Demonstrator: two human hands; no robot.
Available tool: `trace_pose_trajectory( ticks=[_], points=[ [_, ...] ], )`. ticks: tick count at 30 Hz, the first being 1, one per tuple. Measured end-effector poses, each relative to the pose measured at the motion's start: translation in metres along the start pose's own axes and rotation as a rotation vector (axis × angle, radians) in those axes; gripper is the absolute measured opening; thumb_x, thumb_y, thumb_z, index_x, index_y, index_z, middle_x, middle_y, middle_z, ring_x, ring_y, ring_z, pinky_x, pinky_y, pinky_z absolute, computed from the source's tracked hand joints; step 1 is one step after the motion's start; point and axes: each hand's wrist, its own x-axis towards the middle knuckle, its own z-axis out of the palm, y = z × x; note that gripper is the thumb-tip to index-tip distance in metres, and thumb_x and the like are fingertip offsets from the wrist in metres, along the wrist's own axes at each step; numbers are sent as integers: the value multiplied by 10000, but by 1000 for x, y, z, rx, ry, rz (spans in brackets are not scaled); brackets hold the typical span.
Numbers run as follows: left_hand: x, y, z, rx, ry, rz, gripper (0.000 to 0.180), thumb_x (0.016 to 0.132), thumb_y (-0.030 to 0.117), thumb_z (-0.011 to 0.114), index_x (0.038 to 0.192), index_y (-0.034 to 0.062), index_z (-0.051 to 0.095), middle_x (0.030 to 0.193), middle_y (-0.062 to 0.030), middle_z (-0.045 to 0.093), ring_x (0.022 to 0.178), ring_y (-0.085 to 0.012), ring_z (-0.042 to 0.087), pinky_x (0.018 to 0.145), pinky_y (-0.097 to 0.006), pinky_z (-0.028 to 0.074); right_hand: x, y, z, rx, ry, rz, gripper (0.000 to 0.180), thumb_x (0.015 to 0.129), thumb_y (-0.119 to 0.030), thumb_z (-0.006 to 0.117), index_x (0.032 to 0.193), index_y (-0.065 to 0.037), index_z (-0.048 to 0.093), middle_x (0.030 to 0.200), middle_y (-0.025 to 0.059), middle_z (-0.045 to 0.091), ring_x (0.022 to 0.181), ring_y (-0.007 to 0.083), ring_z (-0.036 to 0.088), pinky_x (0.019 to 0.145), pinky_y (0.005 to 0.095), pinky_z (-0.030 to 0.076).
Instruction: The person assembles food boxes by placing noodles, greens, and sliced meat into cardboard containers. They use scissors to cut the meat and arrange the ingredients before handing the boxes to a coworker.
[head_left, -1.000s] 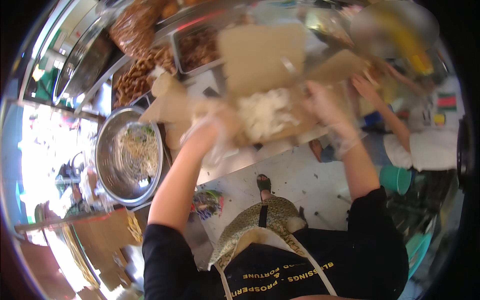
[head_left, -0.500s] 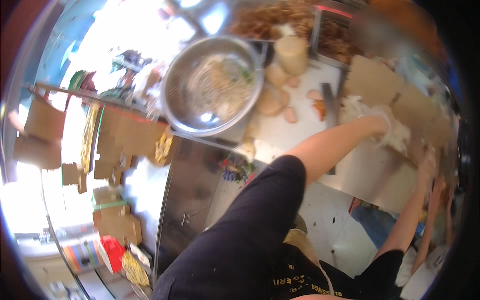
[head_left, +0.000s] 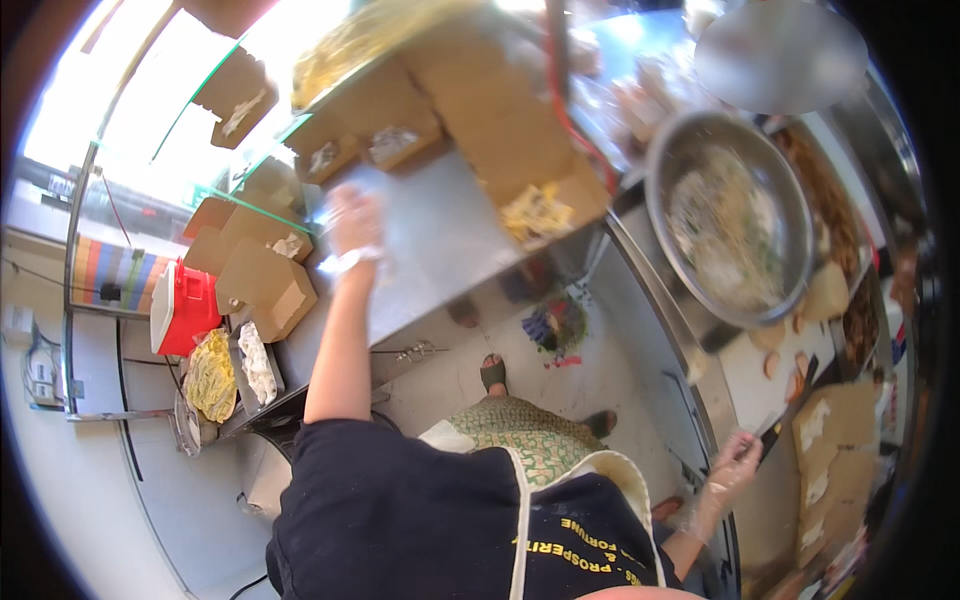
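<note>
My left hand (head_left: 354, 222), in a clear glove and smeared by motion, is over the metal counter (head_left: 430, 235) among open cardboard boxes; its fingers do not show clearly. Lower right, my gloved right hand (head_left: 738, 462) has its fingers pinched together at the near end of a dark-edged knife (head_left: 806, 378); whether they grip it is unclear. The knife lies along the edge of a white cutting board (head_left: 744, 372) with several pink slices and pale round pieces. Above the board stands a large steel bowl (head_left: 664, 240) of pale shredded food with green bits.
An open cardboard box (head_left: 500, 125) with yellow pieces stands on the left counter. Opened boxes with white paper (head_left: 845, 415) lie beyond the knife. A red cooler (head_left: 200, 308), a yellow crumpled bundle (head_left: 212, 372) and a white one (head_left: 257, 368) sit far left. Brown food lines the right edge.
The view has swung left. My left hand has gone from the boxes with white paper on the right to the left counter. My right hand is now beside the knife.
</note>
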Motion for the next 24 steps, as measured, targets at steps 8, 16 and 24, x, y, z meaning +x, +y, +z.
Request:
trace_pose_trajectory(
  ticks=[8, 16, 24],
  points=[
    [36, -231, -42, 246, -716, -703, 597, 937, 548, 545, 1093, -6, 703, 971, -166, 717, 896, -334, 691, 851, -442, 539, -67, -314, 136, 196, -625, -655, 225, 824, -70, 748, 1022, -48, 642, 735, 89, 657, 633, 209, 643, 599, 313, 519],
    [30, -106, 53, -367, -862, -25, 716, 937, 475, 614, 1492, 98, 362, 1354, -203, 568, 1274, -349, 534, 1072, -444, 418, -115, -460, 176, 325, -806, -948, 355, 726, 3, 774, 1052, -53, 643, 783, 93, 686, 628, 224, 660, 589, 329, 528],
    [110, -254, -9, -70, 15, -417, 419, 894, 373, 659, 1162, 54, 610, 1130, -175, 663, 1047, -353, 643, 909, -460, 502, -100, -468, 177, 188, -811, -1011, 245, 780, -87, 757, 992, -97, 634, 721, 93, 633, 635, 284, 630, 553, 388, 488]
  ],
)
